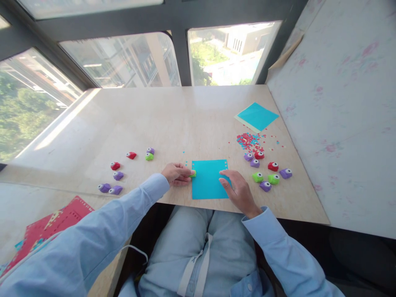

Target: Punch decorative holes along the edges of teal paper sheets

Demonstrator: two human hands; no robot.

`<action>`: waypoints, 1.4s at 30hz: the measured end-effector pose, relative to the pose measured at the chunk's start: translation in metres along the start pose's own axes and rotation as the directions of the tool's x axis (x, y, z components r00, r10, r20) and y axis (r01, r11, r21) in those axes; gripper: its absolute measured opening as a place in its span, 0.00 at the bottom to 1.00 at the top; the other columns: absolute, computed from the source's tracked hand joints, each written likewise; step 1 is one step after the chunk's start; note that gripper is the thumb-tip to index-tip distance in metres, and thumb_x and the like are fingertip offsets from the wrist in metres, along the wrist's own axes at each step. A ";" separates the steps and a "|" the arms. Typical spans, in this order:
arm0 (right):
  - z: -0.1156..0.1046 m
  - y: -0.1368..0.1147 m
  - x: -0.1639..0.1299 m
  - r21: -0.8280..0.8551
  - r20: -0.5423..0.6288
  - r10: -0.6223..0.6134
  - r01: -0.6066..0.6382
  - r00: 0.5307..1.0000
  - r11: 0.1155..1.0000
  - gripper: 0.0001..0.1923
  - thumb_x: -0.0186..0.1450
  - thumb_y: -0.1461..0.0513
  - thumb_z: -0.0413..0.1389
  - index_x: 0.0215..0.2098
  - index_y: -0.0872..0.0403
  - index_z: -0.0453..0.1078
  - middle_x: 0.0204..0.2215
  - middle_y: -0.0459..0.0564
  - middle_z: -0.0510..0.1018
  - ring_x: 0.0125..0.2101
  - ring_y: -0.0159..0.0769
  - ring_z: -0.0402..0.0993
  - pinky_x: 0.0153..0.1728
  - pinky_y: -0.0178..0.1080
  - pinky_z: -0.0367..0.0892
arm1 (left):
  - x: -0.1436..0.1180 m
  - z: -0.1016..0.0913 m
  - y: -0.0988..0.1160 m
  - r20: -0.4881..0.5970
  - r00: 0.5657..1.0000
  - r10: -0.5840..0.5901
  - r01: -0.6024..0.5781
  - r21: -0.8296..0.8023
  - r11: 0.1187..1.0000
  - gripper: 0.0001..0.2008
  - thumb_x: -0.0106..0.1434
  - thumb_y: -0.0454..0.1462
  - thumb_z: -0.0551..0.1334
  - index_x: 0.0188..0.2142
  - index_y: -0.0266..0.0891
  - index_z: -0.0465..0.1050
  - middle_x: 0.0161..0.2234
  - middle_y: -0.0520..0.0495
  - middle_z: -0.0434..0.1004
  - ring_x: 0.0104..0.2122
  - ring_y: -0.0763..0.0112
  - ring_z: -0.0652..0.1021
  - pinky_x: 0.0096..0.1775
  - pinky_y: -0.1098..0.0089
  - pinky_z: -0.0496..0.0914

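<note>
A blue square sheet of paper [208,181] lies on the table in front of me, with small punched holes near its upper left and upper right corners. My left hand [178,174] is closed around a small green craft punch [193,173] at the sheet's left edge. On the other side, my right hand [238,189] rests at the sheet's right edge with thumb and fingers apart, holding no tool. A few tiny blue paper bits lie just beyond my left hand.
Several red, purple and green punches stand at the right, including a red one [273,166], and more at the left, including a purple one [118,175]. Confetti [249,141] and stacked paper [258,116] lie back right. Punched red sheets [58,225] lie lower left. Windows border the table's back.
</note>
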State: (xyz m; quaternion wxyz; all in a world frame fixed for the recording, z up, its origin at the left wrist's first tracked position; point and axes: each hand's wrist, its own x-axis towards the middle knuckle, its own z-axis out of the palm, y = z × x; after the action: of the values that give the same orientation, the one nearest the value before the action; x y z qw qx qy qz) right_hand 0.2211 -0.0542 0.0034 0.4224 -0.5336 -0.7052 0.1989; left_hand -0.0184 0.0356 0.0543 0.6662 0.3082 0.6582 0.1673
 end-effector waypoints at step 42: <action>0.003 0.008 -0.003 -0.073 -0.100 -0.044 0.036 0.994 0.997 0.13 0.68 0.63 0.49 0.46 0.52 0.73 0.43 0.54 0.80 0.46 0.42 0.75 0.50 0.48 0.70 | -0.002 0.003 -0.049 -0.082 0.838 0.540 -0.533 0.095 0.841 0.19 0.59 0.45 0.64 0.45 0.34 0.72 0.14 0.58 0.65 0.12 0.75 0.69 0.14 0.76 0.65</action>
State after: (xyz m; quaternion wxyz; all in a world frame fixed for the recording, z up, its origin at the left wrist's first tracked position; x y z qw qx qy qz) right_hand 0.2234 -0.0534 -0.0057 0.4422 -0.5435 -0.7001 0.1377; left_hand -0.0245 -0.0026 0.0246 0.5458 0.4935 0.5853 0.3406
